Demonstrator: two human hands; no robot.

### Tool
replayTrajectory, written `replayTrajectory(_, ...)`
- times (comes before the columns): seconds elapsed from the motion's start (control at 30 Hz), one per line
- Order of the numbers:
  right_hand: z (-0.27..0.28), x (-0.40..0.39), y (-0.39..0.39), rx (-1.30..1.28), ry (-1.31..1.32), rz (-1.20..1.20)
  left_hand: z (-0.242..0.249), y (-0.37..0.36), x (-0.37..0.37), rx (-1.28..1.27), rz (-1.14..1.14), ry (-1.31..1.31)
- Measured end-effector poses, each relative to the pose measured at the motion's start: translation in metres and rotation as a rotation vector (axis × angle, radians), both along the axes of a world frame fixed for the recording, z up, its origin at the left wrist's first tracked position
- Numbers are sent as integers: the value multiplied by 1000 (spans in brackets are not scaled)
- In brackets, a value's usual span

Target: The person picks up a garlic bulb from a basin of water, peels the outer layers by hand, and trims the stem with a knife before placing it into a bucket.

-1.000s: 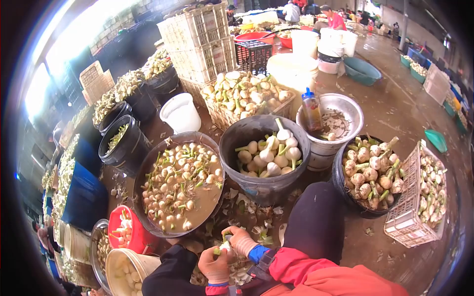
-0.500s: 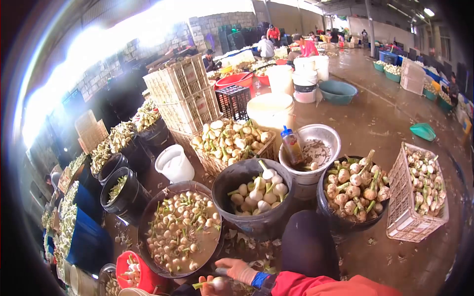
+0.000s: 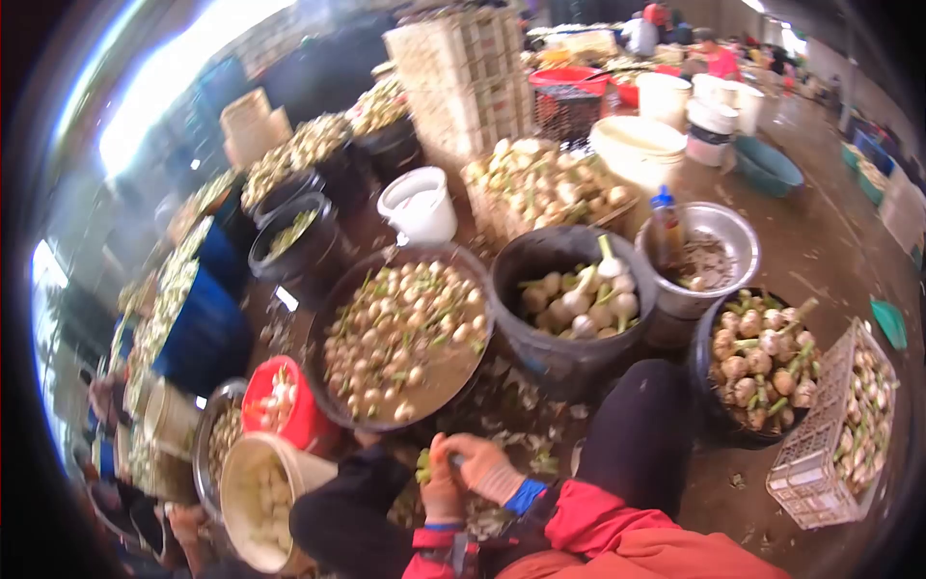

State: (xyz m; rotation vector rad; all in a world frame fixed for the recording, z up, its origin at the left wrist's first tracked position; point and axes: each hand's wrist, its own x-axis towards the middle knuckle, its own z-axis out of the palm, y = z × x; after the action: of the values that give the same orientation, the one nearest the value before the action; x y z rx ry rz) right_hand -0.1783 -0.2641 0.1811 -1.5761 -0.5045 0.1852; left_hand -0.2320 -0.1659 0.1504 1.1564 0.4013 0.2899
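Note:
My left hand (image 3: 441,490) is closed around a garlic bulb; its green stem (image 3: 422,467) sticks out on the left, and the fingers hide most of the bulb. Pressed against it, my right hand (image 3: 487,468) grips a small grey tool (image 3: 456,461) whose shape is mostly covered. Just beyond my hands stands a wide dark tub (image 3: 323,362) of garlic bulbs in murky water. To its right, a black bucket (image 3: 569,352) holds cleaner white bulbs with stems. Another black tub (image 3: 702,372), beside my right knee, contains soil-stained bulbs.
A red basin (image 3: 323,425) and a cream bucket (image 3: 313,468) with pale pieces stand at left. A metal bowl (image 3: 748,256) holds a blue-capped bottle (image 3: 667,232). Plastic crates (image 3: 810,482) of garlic flank the work spot. Trimmings litter the wet floor; people work farther back.
The view has tilted down and swung left, so the tubs appear higher and farther right. My hands have come together; the bulb, visible before, is now mostly hidden by my fingers.

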Motion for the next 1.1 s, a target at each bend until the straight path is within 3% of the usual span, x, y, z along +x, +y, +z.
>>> replayTrajectory(0.03,-1,5,-1,57,-28,-81,-5,5,-2,36,-17,101)
replayTrajectory(0.07,-1,12,-4,125,63,-192,-2,-3,1,-57,-12,10)
replayTrajectory(0.1,-9,21,-2,420,538,-153,4,-6,-3,-88,-1,127)
replayTrajectory(0.13,-10,29,-5,663,681,-173,6,-5,-5,-217,-38,108)
replayTrajectory(0.23,-34,46,-11,954,792,-270,18,-1,-5,-485,-99,48)
replayTrajectory(0.3,-48,59,-20,952,749,-398,26,1,-3,-564,-68,-21)
replayTrajectory(0.4,-33,61,-28,436,679,-336,18,10,-4,-564,-41,-31)
replayTrajectory(0.43,-28,51,-25,-18,147,-258,12,12,-3,-529,-36,9)
replayTrajectory(0.5,-6,30,-17,-104,25,22,11,9,-1,-486,-26,85)
replayTrajectory(0.57,-3,19,-10,-169,-104,166,1,4,0,-503,-66,33)
replayTrajectory(0.6,-4,14,-7,-138,-144,134,-4,4,5,-643,-4,-11)
replayTrajectory(0.7,-2,19,-4,-271,58,238,-4,-1,-1,-452,-42,17)
replayTrajectory(0.73,-5,18,-1,-243,-37,179,-4,-2,-1,-445,-33,5)
replayTrajectory(0.87,-3,13,0,-66,49,30,-1,0,2,-478,-39,-34)
replayTrajectory(0.93,-4,20,-1,109,216,-80,20,-8,3,-503,-29,-92)
replayTrajectory(1.03,-17,38,-13,613,674,-80,17,-1,1,-476,-45,-52)
replayTrajectory(1.1,-20,43,-18,640,692,-34,7,1,2,-392,-26,-24)
